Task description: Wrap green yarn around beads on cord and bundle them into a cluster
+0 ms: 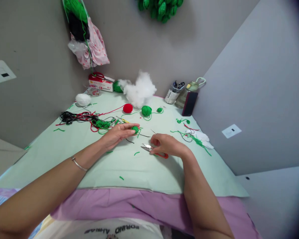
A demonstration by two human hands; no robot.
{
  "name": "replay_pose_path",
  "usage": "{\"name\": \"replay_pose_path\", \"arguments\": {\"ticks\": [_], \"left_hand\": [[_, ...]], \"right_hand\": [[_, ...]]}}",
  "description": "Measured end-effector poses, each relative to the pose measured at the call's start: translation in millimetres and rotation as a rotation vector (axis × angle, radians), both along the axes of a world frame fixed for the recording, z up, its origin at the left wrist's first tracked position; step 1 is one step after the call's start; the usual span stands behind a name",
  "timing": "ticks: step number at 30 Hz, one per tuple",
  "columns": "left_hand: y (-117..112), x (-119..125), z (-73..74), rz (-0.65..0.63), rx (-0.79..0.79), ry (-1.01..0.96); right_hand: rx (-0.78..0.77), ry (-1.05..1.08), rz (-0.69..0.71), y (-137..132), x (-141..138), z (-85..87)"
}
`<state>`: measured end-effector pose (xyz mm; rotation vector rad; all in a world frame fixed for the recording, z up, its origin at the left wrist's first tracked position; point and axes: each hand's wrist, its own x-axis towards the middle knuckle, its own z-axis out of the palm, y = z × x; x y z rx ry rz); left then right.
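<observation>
Between its thumb and fingers my left hand (118,134) grips a small green crocheted ball (135,129). A dark thread end (144,135) trails to the right of this ball. My right hand (168,144) is closed on a pair of small scissors (147,148) with orange handles, its fingers near the pivot. Their blades point left, toward the ball but apart from it. A thin, needle-like line (153,131) shows just above the right hand's fingers; I cannot tell whether it is held. Short green yarn scraps (137,153) lie below the hands.
Behind the hands sit a red yarn ball (128,108), a green yarn ball (146,111) and white stuffing (141,91). Tangled black yarn (72,117) lies left, green strands (199,142) right. A phone (190,104) leans on a bottle (193,85) near a pen cup (171,95).
</observation>
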<state>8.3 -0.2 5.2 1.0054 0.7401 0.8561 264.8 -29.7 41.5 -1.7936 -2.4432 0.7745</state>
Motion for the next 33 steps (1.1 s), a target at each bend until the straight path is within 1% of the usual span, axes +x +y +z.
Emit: {"name": "replay_pose_path", "arguments": {"ticks": [3, 5, 7, 10, 14, 16, 18, 21, 23, 26, 28, 30, 32, 33], "left_hand": [[0.5, -0.2, -1.2, 0.017, 0.027, 0.022], [0.4, -0.1, -1.3, 0.022, 0.042, 0.035], [0.3, 0.0, -1.6, 0.015, 0.048, 0.045], [0.7, 0.3, -4.1, 0.013, 0.064, 0.054], [2.1, 1.6, -11.6, 0.036, 0.124, 0.053], [2.6, 2.8, -14.8, 0.058, 0.139, 0.053], [2.3, 3.9, -15.7, 0.086, 0.143, 0.063], [-0.1, 5.0, -12.1, 0.092, 0.133, 0.051], [-2.9, 5.2, -8.1, 0.036, 0.121, 0.02], [-7.1, 5.4, -3.5, -0.134, 0.096, -0.008], [-8.8, 5.6, -2.1, -0.226, 0.084, -0.038], [-9.2, 5.4, -1.7, -0.254, 0.075, -0.078], [-8.7, 4.9, -1.6, -0.236, 0.057, -0.103], [-8.4, 4.6, -1.6, -0.22, 0.046, -0.108]], "right_hand": [[0.012, -0.075, 0.103, -6.6, -10.4, 1.9], [0.002, -0.026, 0.139, -8.0, -10.7, 3.7], [0.003, 0.065, 0.131, -7.7, -6.5, 6.6], [0.019, 0.283, 0.068, -5.8, 1.0, 11.1], [-0.037, 0.59, -0.094, -5.1, 1.8, 14.8], [-0.056, 0.692, -0.148, -5.5, -0.6, 15.1], [-0.055, 0.772, -0.174, -5.7, -3.3, 14.4], [-0.057, 0.854, -0.211, -5.2, -8.3, 11.3], [-0.057, 0.887, -0.223, -4.4, -13.5, 7.6], [-0.007, 0.944, -0.252, -3.4, -23.5, 0.7], [-0.023, 0.98, -0.255, -3.4, -29.7, -3.2], [-0.141, 0.957, -0.185, -3.7, -33.5, -5.2], [-0.25, 0.895, -0.104, -3.8, -34.1, -5.7], [-0.268, 0.877, -0.091, -3.5, -33.4, -5.6]]}}
